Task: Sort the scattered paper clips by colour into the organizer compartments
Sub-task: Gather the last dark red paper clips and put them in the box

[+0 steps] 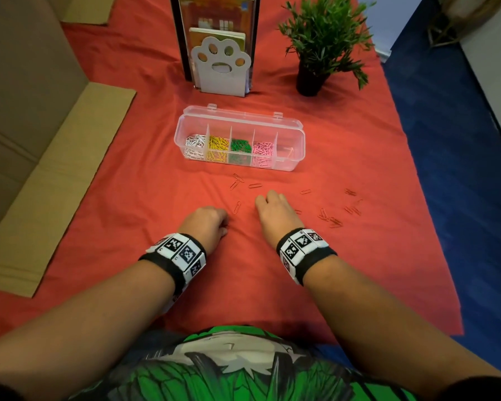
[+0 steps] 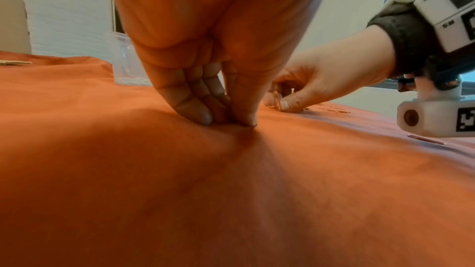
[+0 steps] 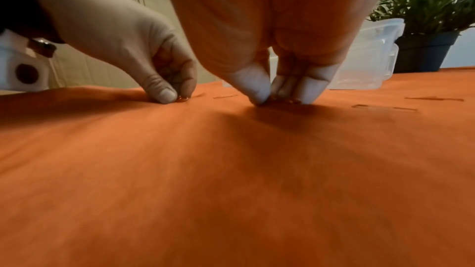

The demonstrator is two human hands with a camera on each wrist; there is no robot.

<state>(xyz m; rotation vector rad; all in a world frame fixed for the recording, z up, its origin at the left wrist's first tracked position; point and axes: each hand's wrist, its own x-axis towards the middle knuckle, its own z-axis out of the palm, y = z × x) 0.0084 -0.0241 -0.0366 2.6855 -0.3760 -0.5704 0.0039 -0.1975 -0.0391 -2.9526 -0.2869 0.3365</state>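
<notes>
The clear organizer [image 1: 289, 164] lies open on the red cloth; it holds white, yellow, green and pink clips, and one orange clip [image 1: 289, 151] in the right end compartment. Several orange paper clips [image 1: 334, 221] lie scattered in front of it. My left hand [image 1: 224, 225] is pressed on the cloth, thumb and fingertips [image 2: 203, 117] pinching a small orange clip [image 3: 183, 99]. To its right, my right hand [image 1: 268, 199] pinches orange clips [image 2: 276, 99] against the cloth with its fingertips [image 3: 259, 92] together.
A white paw-shaped bookend with books [image 1: 219, 68] and a potted plant [image 1: 313, 73] stand behind the organizer. Flattened cardboard [image 1: 55, 175] lies at the left. The cloth ends at a blue floor [image 1: 460, 169] on the right. A loose clip [image 1: 237, 207] lies between my hands.
</notes>
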